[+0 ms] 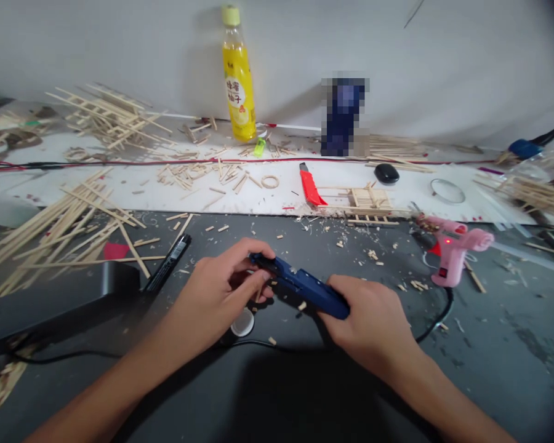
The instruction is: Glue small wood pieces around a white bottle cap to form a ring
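A long dark blue tool (305,284) slants between my two hands above the grey table; what kind of tool it is I cannot make out. My right hand (369,311) is wrapped round its lower right end. At its upper left end, the thumb and fingers of my left hand (228,277) pinch the tip, and some of those fingers are hidden behind it. Small wood bits (301,306) lie near the tool. Below my left hand is a round white disc (242,322), partly covered by the hand.
Wooden sticks (80,212) lie at the left beside a black marker (168,264). A yellow bottle (239,92) stands at the wall. A red cutter (309,184) and small stick frame (370,200) rest on the white strip. A pink glue gun (455,246) with a cable is at the right.
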`<action>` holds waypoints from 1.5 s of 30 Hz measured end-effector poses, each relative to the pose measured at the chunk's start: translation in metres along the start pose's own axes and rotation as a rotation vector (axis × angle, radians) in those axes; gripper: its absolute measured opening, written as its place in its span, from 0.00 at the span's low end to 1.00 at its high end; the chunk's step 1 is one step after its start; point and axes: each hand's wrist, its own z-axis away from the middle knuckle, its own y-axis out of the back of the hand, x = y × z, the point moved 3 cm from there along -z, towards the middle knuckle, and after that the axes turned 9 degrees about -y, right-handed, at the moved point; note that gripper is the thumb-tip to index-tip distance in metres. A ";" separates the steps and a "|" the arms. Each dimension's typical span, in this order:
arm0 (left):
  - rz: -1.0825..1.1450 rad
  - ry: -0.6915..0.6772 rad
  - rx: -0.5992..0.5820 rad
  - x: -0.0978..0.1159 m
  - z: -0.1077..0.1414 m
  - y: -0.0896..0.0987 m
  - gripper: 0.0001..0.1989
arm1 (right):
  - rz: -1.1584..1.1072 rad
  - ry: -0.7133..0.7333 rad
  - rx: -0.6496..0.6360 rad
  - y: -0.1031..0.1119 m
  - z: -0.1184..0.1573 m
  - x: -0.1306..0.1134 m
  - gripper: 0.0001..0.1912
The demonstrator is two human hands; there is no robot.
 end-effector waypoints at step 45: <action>-0.219 -0.158 -0.025 0.012 0.009 0.016 0.12 | -0.143 0.077 0.154 0.012 0.012 0.003 0.09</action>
